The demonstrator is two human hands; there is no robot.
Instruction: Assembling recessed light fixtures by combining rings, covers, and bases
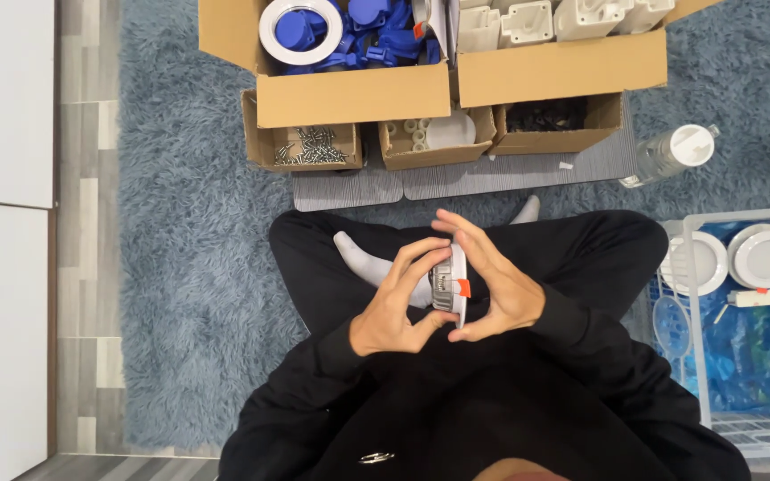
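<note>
Head view: a person sits cross-legged on a blue rug (180,267), holding a round lamp (450,287) on edge above the lap. The left hand (394,307) has its grip clamped on the lamp's ribbed back; the right hand (496,285) has its grip closed on the white rim. At 12 o'clock stand cardboard boxes (354,107); at 3 o'clock, a white basket (697,356); at 2 o'clock, a bottle (670,153).
</note>
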